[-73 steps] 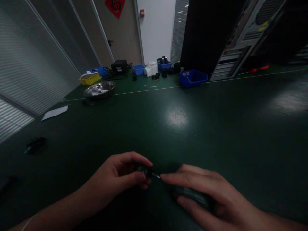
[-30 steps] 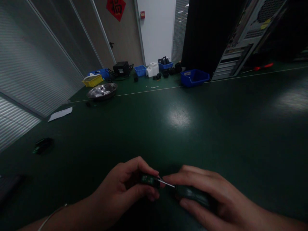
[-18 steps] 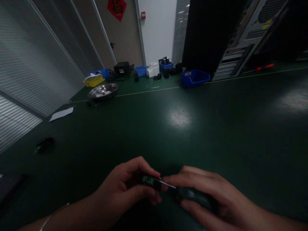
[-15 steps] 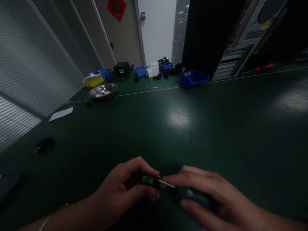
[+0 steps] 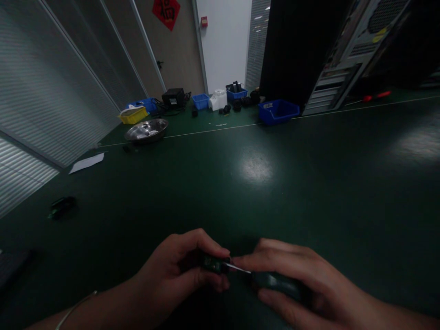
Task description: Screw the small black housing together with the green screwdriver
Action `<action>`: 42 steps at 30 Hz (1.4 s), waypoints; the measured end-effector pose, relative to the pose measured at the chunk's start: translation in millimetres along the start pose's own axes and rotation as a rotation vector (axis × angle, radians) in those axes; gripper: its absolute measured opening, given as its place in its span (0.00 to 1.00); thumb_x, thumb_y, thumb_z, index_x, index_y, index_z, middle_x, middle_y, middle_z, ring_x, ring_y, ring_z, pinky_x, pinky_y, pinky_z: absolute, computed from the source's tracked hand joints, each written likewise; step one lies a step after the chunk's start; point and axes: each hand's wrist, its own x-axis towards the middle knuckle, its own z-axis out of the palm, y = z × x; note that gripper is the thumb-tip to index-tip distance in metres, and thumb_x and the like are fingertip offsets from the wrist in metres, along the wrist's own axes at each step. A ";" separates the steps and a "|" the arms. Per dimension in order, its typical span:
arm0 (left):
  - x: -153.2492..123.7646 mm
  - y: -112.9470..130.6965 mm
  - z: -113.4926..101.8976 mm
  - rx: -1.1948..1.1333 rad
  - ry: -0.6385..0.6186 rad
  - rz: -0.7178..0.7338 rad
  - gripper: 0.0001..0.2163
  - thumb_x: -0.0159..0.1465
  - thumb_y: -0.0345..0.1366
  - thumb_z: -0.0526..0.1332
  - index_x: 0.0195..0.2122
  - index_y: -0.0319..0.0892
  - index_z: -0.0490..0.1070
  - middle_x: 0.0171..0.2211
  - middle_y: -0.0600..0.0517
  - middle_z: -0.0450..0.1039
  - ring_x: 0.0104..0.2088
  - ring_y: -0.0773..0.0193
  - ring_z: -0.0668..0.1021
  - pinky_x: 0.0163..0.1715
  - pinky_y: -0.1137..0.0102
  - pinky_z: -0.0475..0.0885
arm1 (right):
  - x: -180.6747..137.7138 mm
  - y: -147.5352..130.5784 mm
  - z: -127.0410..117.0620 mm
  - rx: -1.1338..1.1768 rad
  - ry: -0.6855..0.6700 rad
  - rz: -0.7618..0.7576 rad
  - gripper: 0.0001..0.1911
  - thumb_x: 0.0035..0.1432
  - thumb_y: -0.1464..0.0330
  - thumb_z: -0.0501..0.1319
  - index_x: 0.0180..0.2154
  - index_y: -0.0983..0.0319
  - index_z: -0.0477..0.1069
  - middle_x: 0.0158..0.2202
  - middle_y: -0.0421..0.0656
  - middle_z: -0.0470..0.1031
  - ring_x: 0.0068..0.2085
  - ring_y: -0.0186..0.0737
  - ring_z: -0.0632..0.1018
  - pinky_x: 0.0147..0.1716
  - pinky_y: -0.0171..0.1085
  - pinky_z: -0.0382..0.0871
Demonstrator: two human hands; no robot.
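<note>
Between its thumb and fingers, my left hand (image 5: 185, 261) grips a small dark part with a green circuit board (image 5: 212, 263); most of the part is covered by the fingers. My right hand (image 5: 302, 275) is wrapped round the dark handle of a screwdriver (image 5: 280, 283). Its thin metal shaft points left, and the tip meets the right end of the circuit board. Whether the tip sits in a screw or a gap is too small and dark to tell. My right index finger reaches along the shaft, close to the left fingertips.
On the green table (image 5: 213, 183) lie another dark circuit part (image 5: 62, 207) and a white paper (image 5: 87, 162) at left. A metal bowl (image 5: 147, 131), a yellow tray (image 5: 133, 115), a blue bin (image 5: 278, 112) and a white device (image 5: 218, 99) stand along the back. A computer case (image 5: 335, 87) is at right.
The circuit board and my left fingertips have dipped slightly, and the screwdriver has shifted a little downward with them. Both hands keep their grips; the background stays the same.
</note>
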 end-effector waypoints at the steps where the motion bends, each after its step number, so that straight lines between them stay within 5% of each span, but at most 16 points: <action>1: 0.6 -0.1 0.3 -0.020 -0.002 0.001 0.10 0.62 0.25 0.68 0.41 0.47 0.78 0.33 0.54 0.81 0.33 0.65 0.83 0.36 0.73 0.78 | -0.2 -0.2 -0.2 0.001 0.023 0.004 0.30 0.55 0.78 0.65 0.53 0.40 0.73 0.38 0.36 0.83 0.34 0.39 0.82 0.34 0.33 0.77; 13: 1.3 1.9 2.5 -0.140 -0.014 -0.010 0.09 0.62 0.23 0.67 0.40 0.44 0.79 0.32 0.54 0.82 0.33 0.66 0.84 0.36 0.73 0.79 | -6.5 -8.6 0.8 -0.050 0.027 0.092 0.27 0.56 0.81 0.63 0.51 0.47 0.76 0.40 0.37 0.84 0.39 0.36 0.83 0.39 0.28 0.77; 26: 1.3 4.0 3.4 -0.198 -0.029 -0.062 0.07 0.62 0.25 0.68 0.38 0.43 0.79 0.32 0.52 0.82 0.33 0.64 0.84 0.36 0.71 0.78 | -2.8 -6.5 1.4 -0.053 0.029 0.073 0.27 0.57 0.78 0.64 0.52 0.44 0.75 0.39 0.36 0.83 0.37 0.37 0.83 0.37 0.28 0.77; 42: 4.8 8.2 -2.0 0.095 -0.025 0.027 0.06 0.64 0.34 0.66 0.42 0.45 0.77 0.42 0.51 0.73 0.39 0.63 0.77 0.41 0.68 0.72 | -11.9 0.0 6.8 -0.131 0.112 0.073 0.25 0.57 0.76 0.64 0.52 0.46 0.74 0.43 0.36 0.83 0.37 0.38 0.83 0.34 0.29 0.77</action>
